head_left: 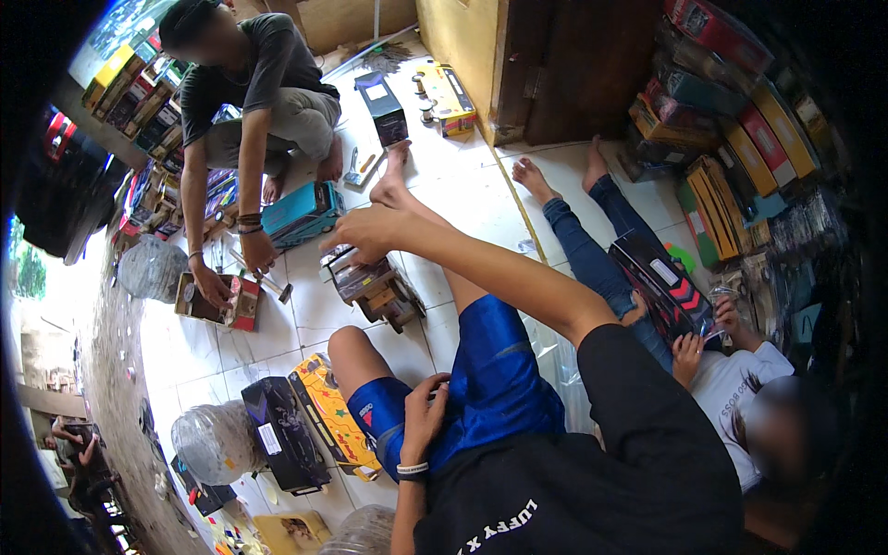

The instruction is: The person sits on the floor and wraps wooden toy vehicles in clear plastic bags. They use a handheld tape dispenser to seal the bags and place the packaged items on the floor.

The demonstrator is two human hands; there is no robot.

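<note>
My right arm reaches out over the tiled floor. My right hand (363, 233) is closed at the far end of a toy bus (375, 285), whose underside shows bare wood and wheels; part of the fingers is hidden. My left hand (425, 412), with a pale wristband, rests by my blue shorts. Its fingers are curled together, and something small may be between them, too small to name. Left of my knee stand a yellow toy bus (335, 416) and a black toy bus (282, 435).
Opposite, a squatting person reaches into a box (242, 303) beside a hammer (279, 289) and a teal toy bus (303, 215). On the right, another person holds a black-and-red toy bus (661, 282). Wrapped bundles (215, 444) lie at the left; stacked toys (740, 157) line the right wall.
</note>
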